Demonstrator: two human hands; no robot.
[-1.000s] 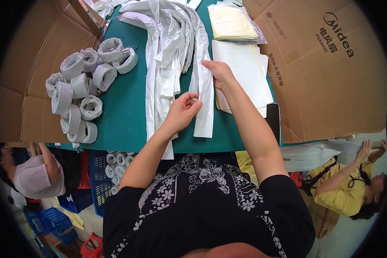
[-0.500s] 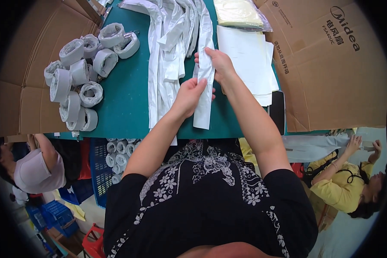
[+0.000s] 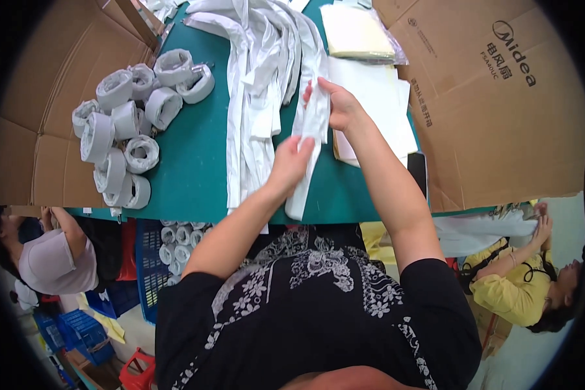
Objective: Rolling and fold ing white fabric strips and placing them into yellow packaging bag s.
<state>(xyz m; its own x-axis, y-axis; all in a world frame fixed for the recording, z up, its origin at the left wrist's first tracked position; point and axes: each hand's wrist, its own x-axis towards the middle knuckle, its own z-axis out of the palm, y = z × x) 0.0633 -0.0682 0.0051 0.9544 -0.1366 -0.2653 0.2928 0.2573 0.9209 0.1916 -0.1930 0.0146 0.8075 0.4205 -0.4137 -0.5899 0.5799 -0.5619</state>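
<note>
A long, flat white strip in a thin, crinkled wrapping [image 3: 316, 120] runs between my two hands. My right hand [image 3: 342, 109] pinches it higher up, with the thumb on top and fingertips curled round its left edge. Lower down, my left hand [image 3: 291, 164] is closed round the strip, thumb lying across its face. The strip's near end hangs below my left hand, close to the table's front edge. Just left of my hands lies a loose bundle of similar white strips [image 3: 244, 123], lengthwise on the green table [image 3: 188, 156].
Several rolled white coils [image 3: 123, 117] sit at the left. White sheets [image 3: 374, 104] and a bagged pale-yellow stack [image 3: 357, 32] lie right, near a dark flat object [image 3: 417, 172]. Cardboard [image 3: 487, 123] borders both sides. A blue crate [image 3: 149, 270] stands below; people work at either side.
The strip's near end has swung slightly left and toward me. Both hands keep their grip on it. The whole view has shifted a little, so the table sits lower in it.
</note>
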